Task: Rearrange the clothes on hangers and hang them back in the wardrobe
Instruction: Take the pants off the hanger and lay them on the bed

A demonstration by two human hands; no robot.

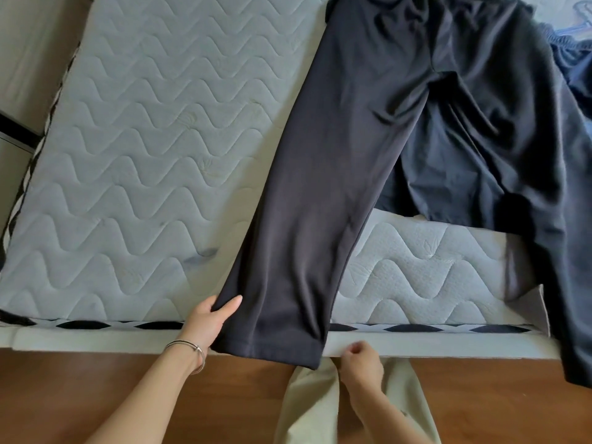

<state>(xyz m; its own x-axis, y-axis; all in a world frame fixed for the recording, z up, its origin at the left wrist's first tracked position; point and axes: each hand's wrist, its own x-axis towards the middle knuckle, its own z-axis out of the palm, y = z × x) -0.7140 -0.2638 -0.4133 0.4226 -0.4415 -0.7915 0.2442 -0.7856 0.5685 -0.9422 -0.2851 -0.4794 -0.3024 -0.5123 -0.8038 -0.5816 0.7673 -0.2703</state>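
Quilted pale fabric covers the one mattress (144, 155) in front of you, with brown wood floor (96, 395) below its near edge. One pair of dark trousers (352, 139) lies spread across the mattress, both legs reaching toward you past the edge; a second dark blue garment (576, 59) sits bunched at the far right. Your two hands are at the nearer leg's hem: your left hand (209, 318) pinches the hem's left corner, thumb on top, while your right hand (362, 360) is loosely curled just beside the right corner; whether it holds cloth, you cannot tell. Two thin bracelets (192, 349) circle your left wrist.
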